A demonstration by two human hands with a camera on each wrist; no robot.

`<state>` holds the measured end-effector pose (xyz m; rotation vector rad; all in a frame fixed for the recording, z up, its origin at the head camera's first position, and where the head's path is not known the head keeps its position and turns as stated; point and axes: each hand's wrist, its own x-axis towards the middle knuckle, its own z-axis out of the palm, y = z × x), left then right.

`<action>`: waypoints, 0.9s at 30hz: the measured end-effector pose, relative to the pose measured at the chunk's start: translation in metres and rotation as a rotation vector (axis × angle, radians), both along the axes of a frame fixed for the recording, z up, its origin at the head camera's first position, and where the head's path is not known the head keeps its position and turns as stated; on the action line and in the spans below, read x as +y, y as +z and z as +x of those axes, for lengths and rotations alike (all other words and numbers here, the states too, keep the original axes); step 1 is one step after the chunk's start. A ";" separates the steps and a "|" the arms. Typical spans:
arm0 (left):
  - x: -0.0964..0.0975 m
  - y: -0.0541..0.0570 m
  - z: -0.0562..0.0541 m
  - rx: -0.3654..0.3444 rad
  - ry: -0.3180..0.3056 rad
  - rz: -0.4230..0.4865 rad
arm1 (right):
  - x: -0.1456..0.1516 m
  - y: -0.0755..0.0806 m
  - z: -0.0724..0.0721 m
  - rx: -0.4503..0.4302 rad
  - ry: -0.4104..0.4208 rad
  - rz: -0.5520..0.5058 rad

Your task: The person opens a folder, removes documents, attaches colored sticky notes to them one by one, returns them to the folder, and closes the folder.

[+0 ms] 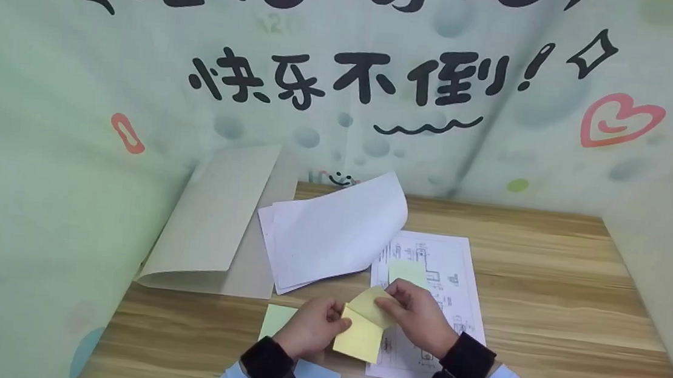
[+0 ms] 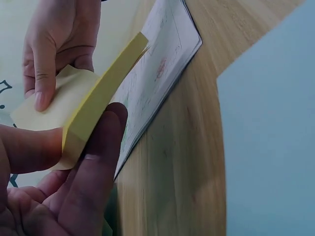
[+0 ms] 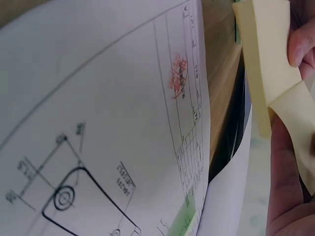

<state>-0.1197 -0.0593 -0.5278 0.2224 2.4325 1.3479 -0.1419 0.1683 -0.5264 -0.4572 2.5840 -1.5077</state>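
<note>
Wood-grained tabletop [image 1: 570,307] carries the printed drawing [image 1: 454,303]. Over that drawing, the right hand [image 1: 419,319] pinches the free end of a lifted leaf; left of the drawing, the left hand [image 1: 313,328] grips the yellow pad [image 1: 358,340] between thumb and fingers. Seen from the head, the roughly square pad overlaps the drawing's left edge. Crucially, the yellow leaf [image 1: 370,305] slants from the pad's far edge toward the drawing, its free end nearer the right hand.

Sheets [image 1: 335,237] are overlapping a folder [image 1: 212,221] at their left; a drawing [image 1: 455,297] is lying at right; a pad [image 1: 358,339] is sitting between left hand [image 1: 311,328] and right hand [image 1: 420,322].
</note>
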 end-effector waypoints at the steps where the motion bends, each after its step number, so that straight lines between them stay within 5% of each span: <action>1: -0.001 0.000 0.000 0.004 -0.002 -0.012 | 0.001 0.000 0.000 -0.014 -0.007 -0.012; 12: -0.013 -0.006 0.000 0.017 0.035 -0.080 | 0.014 0.005 -0.015 -0.113 -0.222 -0.106; 16: -0.017 -0.009 0.000 0.062 0.056 -0.188 | 0.026 0.011 -0.019 -0.089 -0.282 -0.116; 22: -0.015 -0.011 0.004 0.223 0.091 -0.428 | 0.045 0.010 -0.016 -0.006 -0.282 -0.055; 27: -0.009 -0.013 0.008 0.436 0.053 -0.546 | 0.060 0.009 -0.012 0.067 -0.271 0.036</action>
